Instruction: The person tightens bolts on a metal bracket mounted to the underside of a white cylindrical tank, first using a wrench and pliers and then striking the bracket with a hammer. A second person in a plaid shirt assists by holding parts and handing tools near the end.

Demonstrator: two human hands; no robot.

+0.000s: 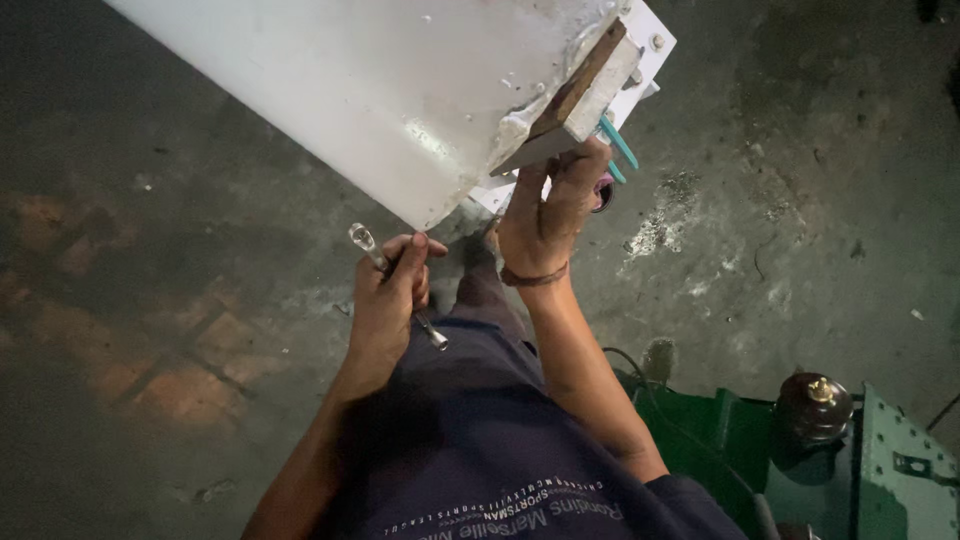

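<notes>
My left hand [388, 300] grips a slim metal socket wrench [362, 238] by its middle, one end poking up past my fingers and the other out below my palm. My right hand [545, 205] reaches up under the corner of a large white metal panel [350, 90]. Its fingers touch a rusty bracket [585, 90] on the panel's edge and hold a small teal-handled tool [618, 143] there. What the fingertips pinch is hidden behind the bracket.
A green metal housing [900, 470] with a dark brown insulator [815, 405] stands at the lower right. A thin cable [650, 385] runs beside it. Stained dark concrete floor [150, 300] lies all around. My dark blue shirt fills the bottom middle.
</notes>
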